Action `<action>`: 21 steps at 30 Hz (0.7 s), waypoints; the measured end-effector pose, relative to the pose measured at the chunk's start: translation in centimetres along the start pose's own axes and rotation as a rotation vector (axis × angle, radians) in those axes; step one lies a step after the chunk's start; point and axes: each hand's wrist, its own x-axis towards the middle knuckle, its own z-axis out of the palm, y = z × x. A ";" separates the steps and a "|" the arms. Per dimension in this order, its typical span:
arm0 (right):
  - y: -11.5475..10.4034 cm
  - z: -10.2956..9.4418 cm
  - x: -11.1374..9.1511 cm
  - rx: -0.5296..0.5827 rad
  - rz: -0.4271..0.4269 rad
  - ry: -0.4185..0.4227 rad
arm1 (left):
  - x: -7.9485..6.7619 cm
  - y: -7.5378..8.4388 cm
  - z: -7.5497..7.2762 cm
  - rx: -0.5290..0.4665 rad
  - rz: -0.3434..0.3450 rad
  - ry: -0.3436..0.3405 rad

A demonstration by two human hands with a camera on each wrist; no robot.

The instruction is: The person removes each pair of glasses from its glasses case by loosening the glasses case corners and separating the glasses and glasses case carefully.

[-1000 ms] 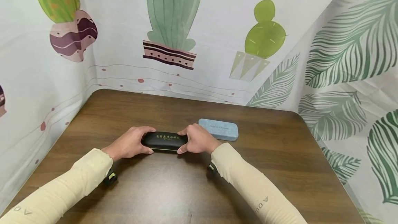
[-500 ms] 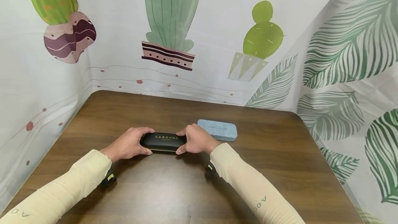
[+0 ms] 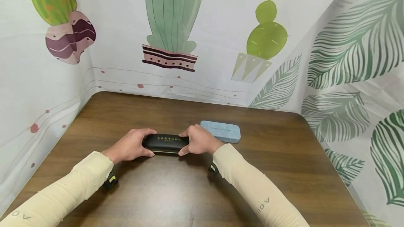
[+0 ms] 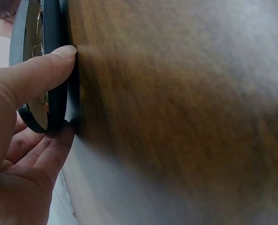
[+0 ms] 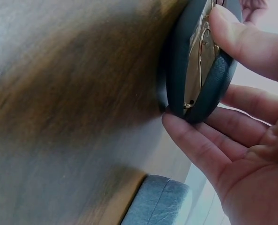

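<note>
A black glasses case (image 3: 166,143) with gold lettering on its lid lies crosswise between both hands, close over the table. My left hand (image 3: 130,145) grips its left end, thumb at the front and fingers behind. At the other end, my right hand (image 3: 202,140) holds it the same way. Both wrist views show the lid parted a little along the front. Through that gap thin gold-rimmed glasses (image 5: 203,51) show inside, with part of the frame (image 4: 44,101) near the left thumb.
A light blue glasses case (image 3: 221,131) with dark lettering lies just behind and right of the right hand. The brown wooden table (image 3: 157,192) has rounded far corners. White cloth (image 3: 217,27) printed with cacti and leaves hangs around it.
Both hands keep their grip on the black glasses case, which stays in place on the table. Only a slight shift of the whole head view shows.
</note>
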 end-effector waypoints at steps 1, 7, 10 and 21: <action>0.0 0.0 0.0 -0.002 -0.001 -0.002 | 0.0 0.0 0.0 0.002 0.001 0.002; 0.0 -0.1 0.1 -0.008 0.003 -0.008 | 0.0 -0.1 0.0 0.005 0.006 0.006; 0.1 -0.1 0.2 -0.007 0.002 -0.006 | 0.0 -0.1 0.1 0.003 0.000 0.004; 0.1 -0.2 0.3 0.001 -0.006 -0.016 | 0.0 -0.2 0.2 -0.004 -0.001 0.006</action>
